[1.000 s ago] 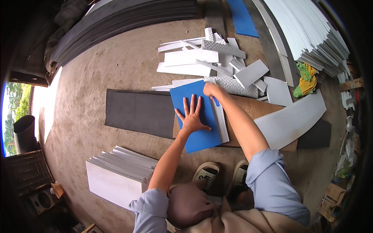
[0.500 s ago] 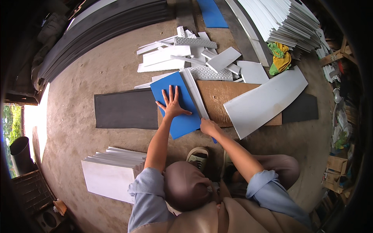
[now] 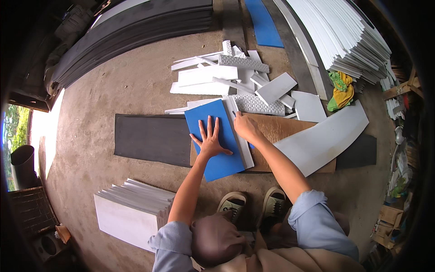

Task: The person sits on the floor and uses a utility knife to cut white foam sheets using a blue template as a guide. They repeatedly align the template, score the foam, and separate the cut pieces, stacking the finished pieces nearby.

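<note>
My left hand [image 3: 210,144] lies flat with fingers spread on a blue rectangular sheet [image 3: 224,165], pressing it down. White sheet [image 3: 244,152] shows as a strip along the blue sheet's right edge. My right hand [image 3: 246,128] is closed in a fist near the far end of that strip. It grips a cutter knife [image 3: 251,146] with a blue handle, mostly hidden by the fingers. Under these sheets lies a brown board [image 3: 272,127] on a long dark grey mat [image 3: 152,139]. A loose white panel [image 3: 324,138] rests across the board to the right.
White offcuts [image 3: 208,75] are heaped beyond the board. A stack of white panels [image 3: 129,208] stands near left. Tall white sheets [image 3: 337,36] and a yellow-green cloth [image 3: 340,90] are at far right, dark sheets [image 3: 136,36] at far left, another blue sheet [image 3: 265,25] at the back.
My right hand has moved with the knife from the near end of the blue sheet's right edge to the far part. The left hand stays spread on the sheet. The whole view has shifted slightly.
</note>
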`<state>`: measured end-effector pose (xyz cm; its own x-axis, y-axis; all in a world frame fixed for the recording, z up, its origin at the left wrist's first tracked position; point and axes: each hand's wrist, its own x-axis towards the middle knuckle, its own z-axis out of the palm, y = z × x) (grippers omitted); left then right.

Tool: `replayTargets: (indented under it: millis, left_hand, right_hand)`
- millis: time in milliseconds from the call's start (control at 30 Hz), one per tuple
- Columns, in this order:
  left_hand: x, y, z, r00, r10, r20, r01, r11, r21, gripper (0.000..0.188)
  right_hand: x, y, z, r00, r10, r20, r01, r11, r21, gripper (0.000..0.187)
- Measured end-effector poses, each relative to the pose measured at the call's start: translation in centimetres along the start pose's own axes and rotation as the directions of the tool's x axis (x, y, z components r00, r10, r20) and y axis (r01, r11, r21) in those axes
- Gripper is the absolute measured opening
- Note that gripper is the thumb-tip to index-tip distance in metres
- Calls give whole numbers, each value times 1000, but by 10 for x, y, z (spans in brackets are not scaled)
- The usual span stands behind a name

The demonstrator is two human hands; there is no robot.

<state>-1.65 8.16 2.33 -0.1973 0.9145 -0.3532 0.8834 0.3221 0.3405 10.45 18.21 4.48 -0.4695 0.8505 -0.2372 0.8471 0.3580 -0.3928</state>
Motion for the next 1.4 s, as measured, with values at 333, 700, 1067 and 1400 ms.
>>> replayTargets:
  millis: [333,700,1067,1400]
  left_hand:
    - [-2,-1,-5,1000,-14,1,14,999,-45,137]
    - [-4,2,-3,998,-16,-65,14,999,-35,132]
    - [-7,3,7,985,-25,-168,15,998,-56,128]
    - [-48,-19,51,853,341,-396,-322,940,117,82]
  right_hand:
    - [88,-20,26,998,-28,56,29,999,-26,28]
    - [40,-30,13,824,307,476,-317,946,-61,32]
    - [-137,6,36,874,245,419,-288,957,41,28]
    - [-153,6,42,909,175,378,-210,976,54,26]
